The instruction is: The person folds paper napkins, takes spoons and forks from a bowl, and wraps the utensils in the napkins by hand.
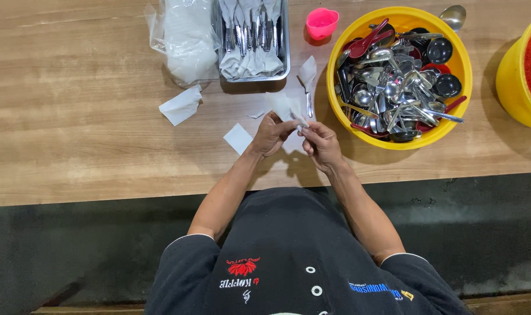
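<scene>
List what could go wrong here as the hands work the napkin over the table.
1. Both hands, left hand and right hand, pinch one thin white napkin; it might tear.
2. Loose napkin pieces lie near the table edge and could slide off.
3. The heaped cutlery bowl sits beside the right hand; a nudge might spill it.

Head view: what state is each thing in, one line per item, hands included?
Left hand: pinching a white napkin.
Right hand: gripping the same napkin, with a utensil inside, mostly hidden.
Yellow bowl: heaped with loose spoons and forks.
Metal tray: filled with napkin-wrapped cutlery.
Wrapped utensil: lying on the table beside the tray.
Plastic bag of napkins: open, on its side.
Pink cup: upright.
</scene>
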